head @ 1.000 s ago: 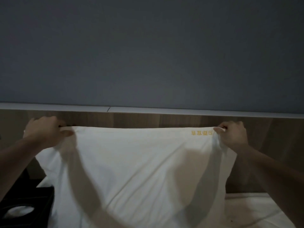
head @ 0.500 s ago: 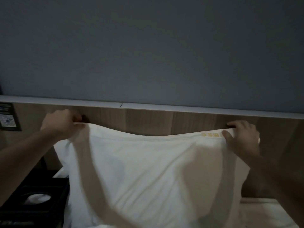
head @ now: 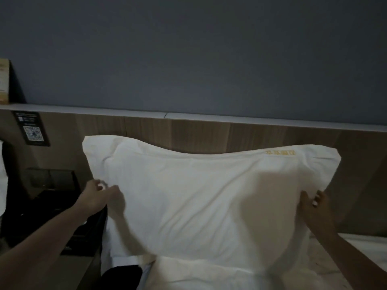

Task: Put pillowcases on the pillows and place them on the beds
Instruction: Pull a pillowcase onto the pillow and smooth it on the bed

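Nearest in: a second white pillow [head: 209, 273] lying flat at the bottom edge, plus something dark [head: 121, 276] tucked beside it, too dim to name. Just behind, the cased pillow [head: 205, 201] standing on its long edge on the bed [head: 364, 245], leaning back against the wooden headboard [head: 209, 132]. Gold stitched lettering [head: 280, 152] up near its top right corner.

Left hand [head: 98, 195] at the pillow's left edge about halfway up, thumb and fingers pinching the fabric there. Right hand [head: 314, 206] on the right edge, fingers spread flat against the case, pressing more than gripping. Hard to be certain in this light, though.

Looks like final squaring-up. Tips for doing it well: tug both side seams evenly so the filling reaches the corners, smooth that sagging dip along the top edge, keep the base snug to the headboard so it won't slump forward.

Off to the left, a dark nightstand [head: 52, 206], a QR-code sign [head: 31, 130] on the panel, then grey wall [head: 188, 55] above the ledge.
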